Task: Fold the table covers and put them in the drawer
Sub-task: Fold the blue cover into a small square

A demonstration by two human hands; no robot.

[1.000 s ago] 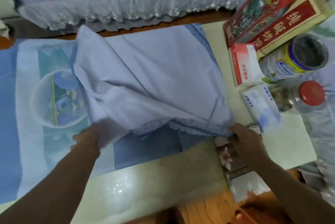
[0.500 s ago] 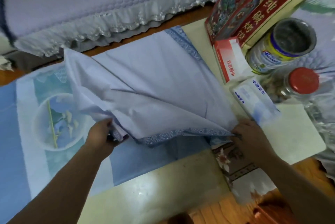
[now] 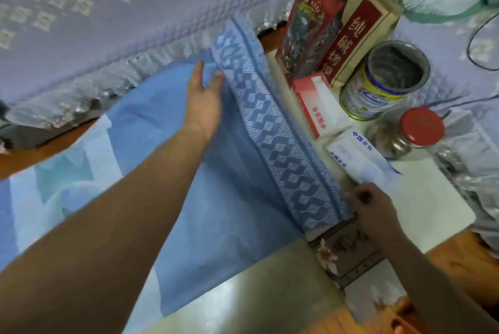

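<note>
Head view: blue table cover (image 3: 224,198) lies flat on table (image 3: 270,293), patterned border (image 3: 280,139) now turned face-up beside red-and-white carton (image 3: 316,106); a second earlier pale underside was draped over cover. Left hand (image 3: 204,102) laid flat, fingers straight, pressed on far end near border. Near corner of border pinched by right hand (image 3: 374,209), fingers curled. Judged: fold laid and being smoothed, further folds remaining. Drawer not seen

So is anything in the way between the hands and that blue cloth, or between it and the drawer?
Nothing is between them: the left hand lies flat on the blue table cover, and the right hand grips its near patterned corner. No drawer is in view, so that path cannot be judged.
</note>
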